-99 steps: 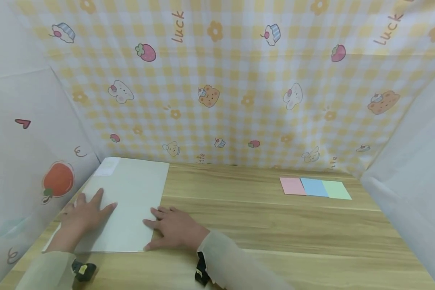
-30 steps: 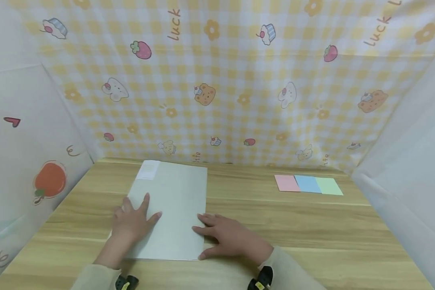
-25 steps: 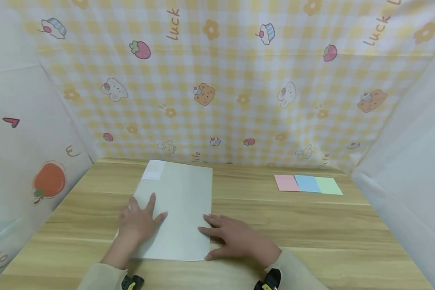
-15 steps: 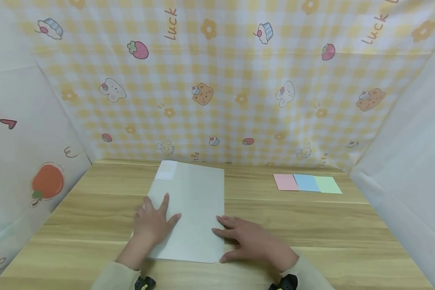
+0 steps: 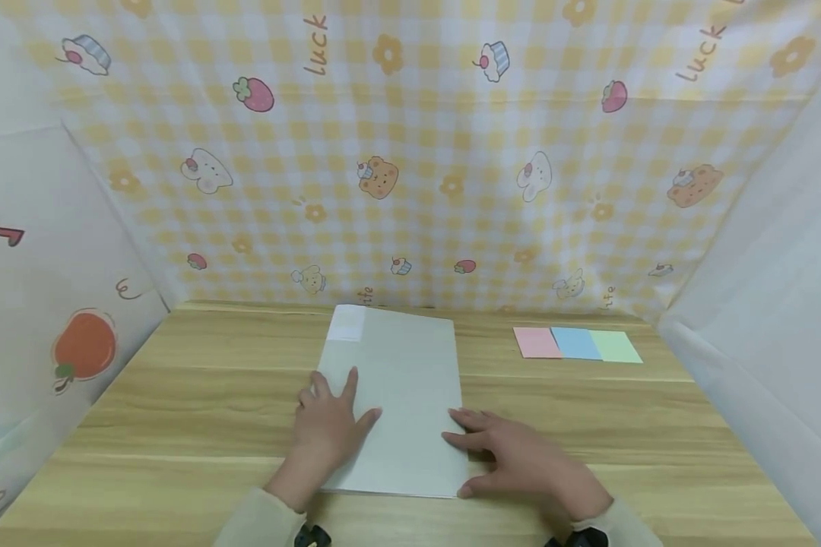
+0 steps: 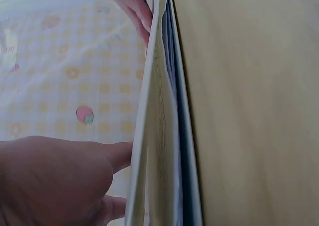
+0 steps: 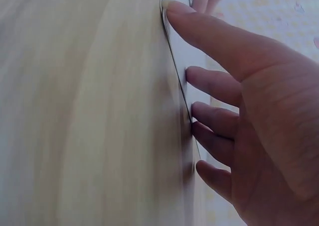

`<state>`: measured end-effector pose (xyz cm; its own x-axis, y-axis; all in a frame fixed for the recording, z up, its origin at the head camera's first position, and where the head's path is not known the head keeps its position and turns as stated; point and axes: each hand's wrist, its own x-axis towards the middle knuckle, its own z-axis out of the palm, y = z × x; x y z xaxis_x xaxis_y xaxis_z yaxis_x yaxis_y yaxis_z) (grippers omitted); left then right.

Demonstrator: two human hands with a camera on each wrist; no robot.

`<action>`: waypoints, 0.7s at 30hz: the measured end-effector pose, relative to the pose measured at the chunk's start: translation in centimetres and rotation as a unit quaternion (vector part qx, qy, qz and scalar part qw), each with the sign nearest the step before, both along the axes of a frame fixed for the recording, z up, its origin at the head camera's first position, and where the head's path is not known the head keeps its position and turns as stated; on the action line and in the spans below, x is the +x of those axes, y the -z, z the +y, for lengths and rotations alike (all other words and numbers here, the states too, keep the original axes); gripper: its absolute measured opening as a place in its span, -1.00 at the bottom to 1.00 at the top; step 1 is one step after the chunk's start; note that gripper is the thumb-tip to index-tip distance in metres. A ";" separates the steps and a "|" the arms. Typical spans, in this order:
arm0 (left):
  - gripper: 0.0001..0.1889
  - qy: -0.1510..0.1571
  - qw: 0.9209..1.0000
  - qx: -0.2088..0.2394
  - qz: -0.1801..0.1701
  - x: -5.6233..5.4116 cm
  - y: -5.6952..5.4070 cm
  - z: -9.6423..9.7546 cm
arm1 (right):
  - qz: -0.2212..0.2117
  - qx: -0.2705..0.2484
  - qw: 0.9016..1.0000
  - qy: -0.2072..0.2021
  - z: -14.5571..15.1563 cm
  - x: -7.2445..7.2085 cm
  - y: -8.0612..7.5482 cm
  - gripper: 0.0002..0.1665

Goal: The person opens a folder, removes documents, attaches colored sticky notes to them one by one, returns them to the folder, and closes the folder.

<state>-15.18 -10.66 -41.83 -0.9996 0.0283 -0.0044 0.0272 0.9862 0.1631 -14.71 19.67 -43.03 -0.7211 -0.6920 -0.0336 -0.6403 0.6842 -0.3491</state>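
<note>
A pale grey-green folder (image 5: 410, 395) lies flat on the wooden table, a white label (image 5: 347, 323) at its upper left corner. Seen edge-on in the left wrist view, loose layers like paper sheets (image 6: 169, 81) show between its covers. My left hand (image 5: 324, 429) rests on the folder's left part with fingers spread. Along the right edge, my right hand (image 5: 520, 456) touches it with extended fingers, thumb tip at the near right corner. In the right wrist view, the right hand's fingertips (image 7: 199, 76) meet that edge one after another.
Pink (image 5: 537, 343), blue (image 5: 576, 343) and green (image 5: 616, 346) paper squares lie in a row at the back right of the table (image 5: 178, 410). A yellow checked cloth (image 5: 424, 152) hangs behind, with white cloth walls (image 5: 759, 319) on both sides.
Both hands have slid the folder from the table's left side to the middle, keeping their places on it. The head view has shifted slightly; the paper squares stay put.
</note>
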 end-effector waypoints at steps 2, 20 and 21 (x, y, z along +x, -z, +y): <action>-0.18 0.003 1.000 -0.010 0.004 0.0 -0.2 0.7 | -0.002 -0.002 1.000 0.007 0.7 0.0 0.0 -0.12; -0.14 -0.006 0.999 -0.030 0.020 -1.5 0.8 6.3 | 0.025 0.020 0.998 0.057 3.8 -1.2 -1.1 -0.22; -0.14 -0.007 0.999 -0.033 0.020 -1.6 0.9 6.5 | 0.027 0.023 0.998 0.059 3.9 -1.3 -1.2 -0.22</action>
<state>-16.75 -4.15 -42.69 -0.9993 0.0159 0.0339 0.0192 0.9950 0.0977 -16.04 23.58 -41.87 -0.7990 -0.6009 -0.0229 -0.5714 0.7706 -0.2821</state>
